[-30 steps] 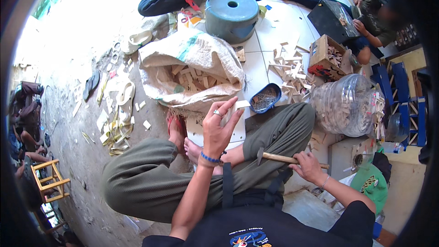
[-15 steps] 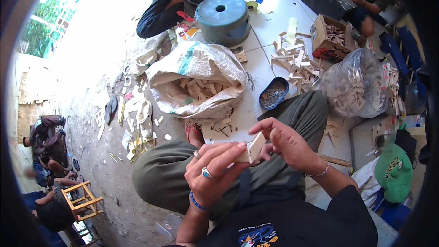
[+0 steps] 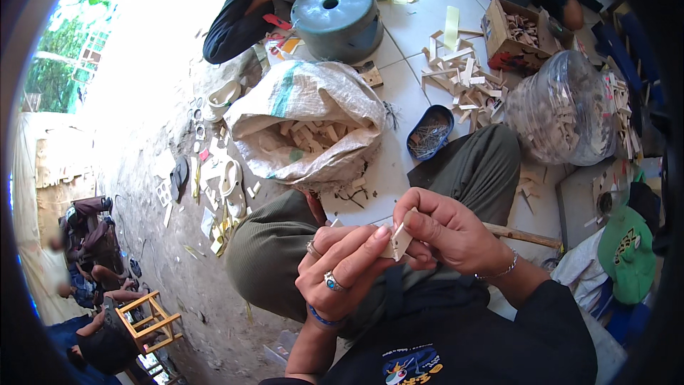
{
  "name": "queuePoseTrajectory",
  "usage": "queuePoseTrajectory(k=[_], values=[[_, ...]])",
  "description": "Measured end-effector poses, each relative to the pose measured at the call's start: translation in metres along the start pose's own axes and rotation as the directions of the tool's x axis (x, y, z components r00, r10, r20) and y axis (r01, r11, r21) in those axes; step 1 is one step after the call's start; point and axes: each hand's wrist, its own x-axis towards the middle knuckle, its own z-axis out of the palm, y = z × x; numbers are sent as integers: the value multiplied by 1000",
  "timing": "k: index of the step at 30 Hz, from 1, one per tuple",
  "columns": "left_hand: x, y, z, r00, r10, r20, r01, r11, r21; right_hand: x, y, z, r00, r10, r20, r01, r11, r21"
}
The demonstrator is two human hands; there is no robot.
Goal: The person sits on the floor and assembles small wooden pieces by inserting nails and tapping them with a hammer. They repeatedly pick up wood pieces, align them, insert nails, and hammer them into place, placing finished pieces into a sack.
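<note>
Pinching small wood piece point(image 3: 399, 241), left hand point(image 3: 342, 271), right hand point(image 3: 445, 232) grips now closer together, raised.

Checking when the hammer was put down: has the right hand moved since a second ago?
Yes. The right hand has left the hammer handle by the right knee and come inward to meet the left hand on a small wood piece.
</note>
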Motion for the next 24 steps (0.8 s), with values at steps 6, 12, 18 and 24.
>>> queuePoseTrajectory(k=[6,12,18,24], values=[[-1,-1,1,1000,3,1,-3,1000,17,2,-1,-1,1000,20,1,-20,1000,18],[-2,-1,1,1000,11,-6,-10,999,30,3,0,0,1000,17,-4,-17,1000,1],[-2,0,1,1000,15,-17,-15,1000,22,2,-2,1,1000,27,-10,-27,999,-33],[-3,1,0,1000,9,-17,-9,1000,12,2,-4,2,999,37,-9,-37,998,-46]])
